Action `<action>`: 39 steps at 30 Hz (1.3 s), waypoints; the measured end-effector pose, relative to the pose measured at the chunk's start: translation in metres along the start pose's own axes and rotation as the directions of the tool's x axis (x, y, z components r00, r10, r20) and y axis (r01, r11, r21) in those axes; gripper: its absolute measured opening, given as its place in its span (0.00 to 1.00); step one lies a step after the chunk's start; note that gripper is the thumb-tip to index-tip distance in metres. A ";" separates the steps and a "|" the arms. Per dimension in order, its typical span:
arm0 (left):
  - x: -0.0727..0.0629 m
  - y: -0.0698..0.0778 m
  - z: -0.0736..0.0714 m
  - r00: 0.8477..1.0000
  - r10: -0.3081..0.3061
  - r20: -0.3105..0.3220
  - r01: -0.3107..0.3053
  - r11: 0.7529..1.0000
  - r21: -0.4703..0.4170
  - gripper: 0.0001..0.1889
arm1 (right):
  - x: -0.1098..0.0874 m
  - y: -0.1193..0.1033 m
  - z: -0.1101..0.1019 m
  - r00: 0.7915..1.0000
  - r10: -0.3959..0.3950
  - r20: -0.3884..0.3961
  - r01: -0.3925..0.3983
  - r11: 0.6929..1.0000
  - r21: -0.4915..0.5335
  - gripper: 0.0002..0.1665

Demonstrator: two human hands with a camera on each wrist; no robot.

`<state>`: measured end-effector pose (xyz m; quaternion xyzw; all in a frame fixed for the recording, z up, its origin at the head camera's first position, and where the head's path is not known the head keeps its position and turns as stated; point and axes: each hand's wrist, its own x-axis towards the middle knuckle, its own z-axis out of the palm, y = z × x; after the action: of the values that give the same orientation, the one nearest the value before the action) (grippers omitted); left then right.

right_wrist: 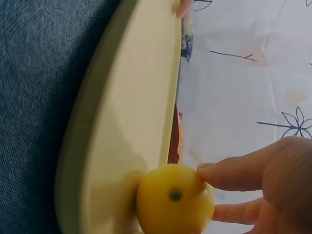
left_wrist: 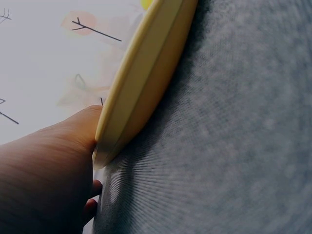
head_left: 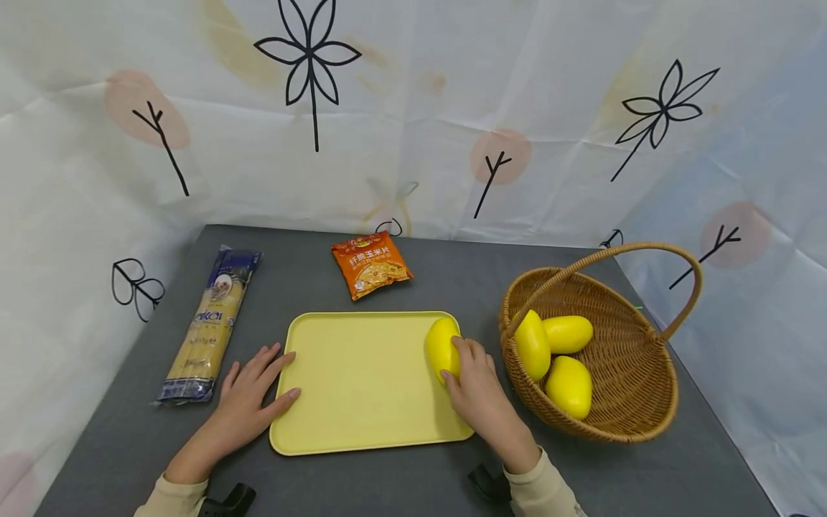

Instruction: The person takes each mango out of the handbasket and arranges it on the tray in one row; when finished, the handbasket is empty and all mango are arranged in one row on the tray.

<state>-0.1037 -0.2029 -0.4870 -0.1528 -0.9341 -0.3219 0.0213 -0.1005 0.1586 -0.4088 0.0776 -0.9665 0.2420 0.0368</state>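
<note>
A smooth yellow mango with a small green stem spot lies over the right end of a pale yellow tray. My right hand pinches it from the right between thumb and fingers; in the right wrist view the mango overlaps the tray's surface. My left hand rests at the tray's left edge with fingers spread, thumb and index fingertips at the rim. To the right stands a brown wicker basket with three more yellow mangoes inside.
A blue-and-yellow pack of spaghetti lies on the grey table left of the tray. Behind the tray is an orange snack packet. The basket's tall handle arches upward. A patterned white cloth hangs behind the table.
</note>
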 end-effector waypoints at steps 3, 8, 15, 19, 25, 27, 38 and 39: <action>0.000 0.000 0.001 1.000 0.000 -0.001 0.000 1.000 0.002 0.31 | 0.000 0.000 0.001 1.000 0.020 0.006 -0.020 1.000 0.000 0.36; 0.000 -0.001 0.000 1.000 -0.001 0.001 0.001 1.000 0.005 0.31 | -0.002 0.001 0.003 0.999 0.040 0.015 -0.040 0.999 0.009 0.41; -0.001 -0.001 -0.001 1.000 0.000 0.002 0.000 1.000 0.002 0.31 | -0.002 0.002 0.004 1.000 0.024 0.005 -0.024 1.000 0.005 0.42; 0.000 0.000 -0.001 1.000 0.001 0.001 -0.001 1.000 0.005 0.32 | -0.002 0.001 0.004 1.000 0.024 0.009 -0.024 1.000 0.006 0.44; -0.001 0.000 -0.001 1.000 0.002 0.005 -0.002 1.000 0.001 0.32 | -0.005 0.000 0.003 1.000 0.023 0.000 -0.023 1.000 -0.017 0.48; -0.001 0.000 -0.001 1.000 -0.001 0.007 0.001 1.000 0.000 0.32 | -0.007 -0.002 0.000 0.999 0.033 -0.005 -0.033 0.999 -0.027 0.50; -0.001 0.002 -0.001 1.000 -0.006 0.006 0.006 1.000 0.002 0.32 | -0.039 -0.023 -0.067 0.988 -0.126 -0.088 0.119 0.990 -0.075 0.42; -0.001 0.002 -0.002 1.000 -0.006 0.005 0.006 1.000 0.002 0.32 | -0.042 -0.023 -0.075 0.987 -0.121 -0.106 0.113 0.991 -0.077 0.40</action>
<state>-0.1026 -0.2027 -0.4846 -0.1507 -0.9350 -0.3206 0.0179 -0.0527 0.1796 -0.3363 0.1193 -0.9647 0.2090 0.1071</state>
